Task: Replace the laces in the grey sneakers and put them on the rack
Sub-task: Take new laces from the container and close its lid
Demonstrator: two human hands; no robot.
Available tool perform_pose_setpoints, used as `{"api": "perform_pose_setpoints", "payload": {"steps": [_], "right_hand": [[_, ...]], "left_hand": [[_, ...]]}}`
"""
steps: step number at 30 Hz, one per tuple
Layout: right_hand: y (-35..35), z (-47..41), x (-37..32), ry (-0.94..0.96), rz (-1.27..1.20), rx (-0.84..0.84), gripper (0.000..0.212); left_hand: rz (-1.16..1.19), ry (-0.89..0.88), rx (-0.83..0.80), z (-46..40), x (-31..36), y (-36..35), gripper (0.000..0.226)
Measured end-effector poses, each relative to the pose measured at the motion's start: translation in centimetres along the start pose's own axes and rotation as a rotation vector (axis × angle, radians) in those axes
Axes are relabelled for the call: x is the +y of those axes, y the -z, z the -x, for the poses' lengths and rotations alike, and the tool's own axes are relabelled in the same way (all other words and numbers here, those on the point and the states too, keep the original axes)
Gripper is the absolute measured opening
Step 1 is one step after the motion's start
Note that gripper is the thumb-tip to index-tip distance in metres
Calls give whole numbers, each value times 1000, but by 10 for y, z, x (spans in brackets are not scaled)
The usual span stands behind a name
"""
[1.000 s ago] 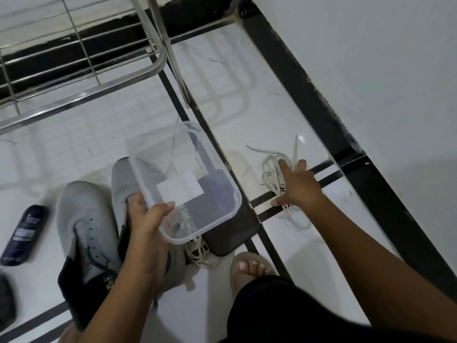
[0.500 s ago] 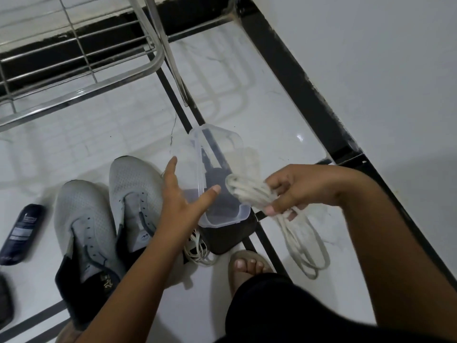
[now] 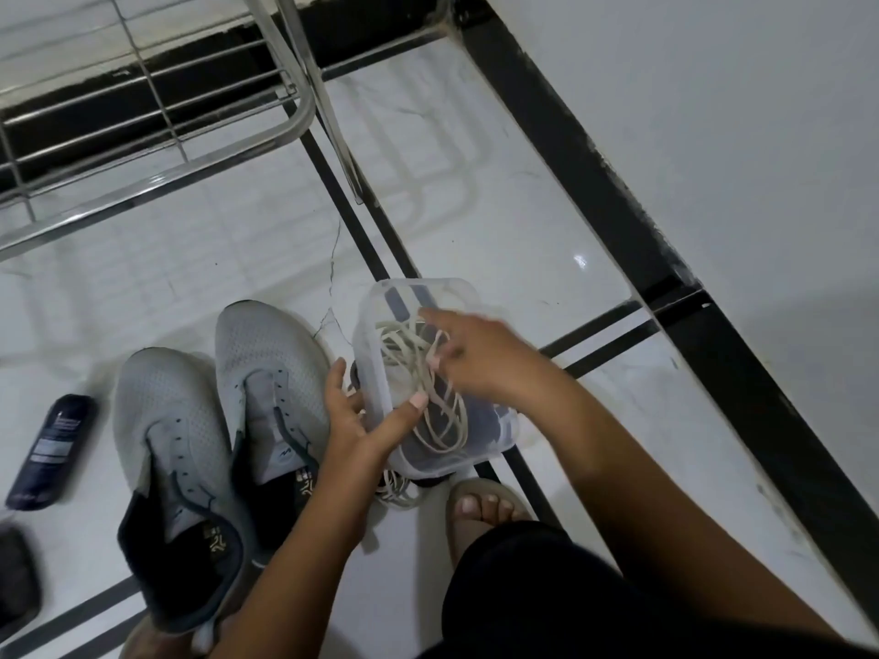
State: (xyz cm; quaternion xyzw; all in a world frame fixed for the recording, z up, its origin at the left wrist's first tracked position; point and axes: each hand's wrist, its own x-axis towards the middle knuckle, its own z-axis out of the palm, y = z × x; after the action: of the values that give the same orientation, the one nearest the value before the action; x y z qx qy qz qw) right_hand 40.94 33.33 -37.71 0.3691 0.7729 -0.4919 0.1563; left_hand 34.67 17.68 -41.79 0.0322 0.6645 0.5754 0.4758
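Two grey sneakers stand side by side on the white floor, the left sneaker [image 3: 166, 420] and the right sneaker [image 3: 273, 368], both without laces. My left hand [image 3: 356, 420] grips the left wall of a clear plastic container [image 3: 494, 435], thumb over the rim. A bundle of off-white laces [image 3: 418, 373] lies loose inside it. My right hand [image 3: 480, 359] hovers over the laces with fingers spread, blurred by motion. More white laces [image 3: 399, 492] lie on the floor under the container. The metal wire rack [image 3: 157, 135] stands at the upper left.
A dark bottle [image 3: 52, 449] lies left of the sneakers, and a black object [image 3: 14, 577] shows at the left edge. A dark box sits beneath the container. My sandalled foot [image 3: 480, 506] is just below it. A white wall [image 3: 713, 111] with black skirting runs along the right.
My right hand lifted the off-white laces from the floor and brought them into the container. My left hand turned the container mouth-up and lowered it beside the right sneaker.
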Motion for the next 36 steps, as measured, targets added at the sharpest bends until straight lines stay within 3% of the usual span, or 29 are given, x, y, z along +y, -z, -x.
{"api": "perform_pose_setpoints", "payload": {"steps": [3, 6, 7, 11, 17, 20, 25, 27, 30, 31, 36], "right_hand": [[29, 6, 9, -25, -227, 329, 17], [43, -3, 40, -88, -183, 566, 16], [42, -8, 51, -154, -120, 542, 20], [-8, -25, 83, -381, 235, 188, 38], [-62, -30, 81, -353, 223, 266, 20], [-47, -34, 87, -345, 47, 224, 19], [5, -11, 119, -302, -205, 511, 23], [24, 1, 138, -330, -488, 585, 21], [35, 13, 144, -294, -1195, 505, 25], [33, 14, 144, -280, -1250, 509, 23], [14, 15, 133, -256, -480, 697, 23]], "left_hand": [[73, 6, 36, -2, -4, 9, 108], [169, -8, 61, -3, -9, 14, 98], [199, -12, 74, -3, -9, 14, 96], [360, -38, 139, -1, -7, 15, 88], [342, -44, 167, -1, 5, 22, 77], [351, -64, 162, 1, 12, 21, 76], [310, -79, 137, 2, 15, 19, 73], [253, -58, 111, 0, 12, 13, 75], [142, -3, 23, -4, 10, -4, 79], [90, 24, -10, -5, 11, -14, 83], [-143, 149, -127, -19, 13, -64, 93]]}}
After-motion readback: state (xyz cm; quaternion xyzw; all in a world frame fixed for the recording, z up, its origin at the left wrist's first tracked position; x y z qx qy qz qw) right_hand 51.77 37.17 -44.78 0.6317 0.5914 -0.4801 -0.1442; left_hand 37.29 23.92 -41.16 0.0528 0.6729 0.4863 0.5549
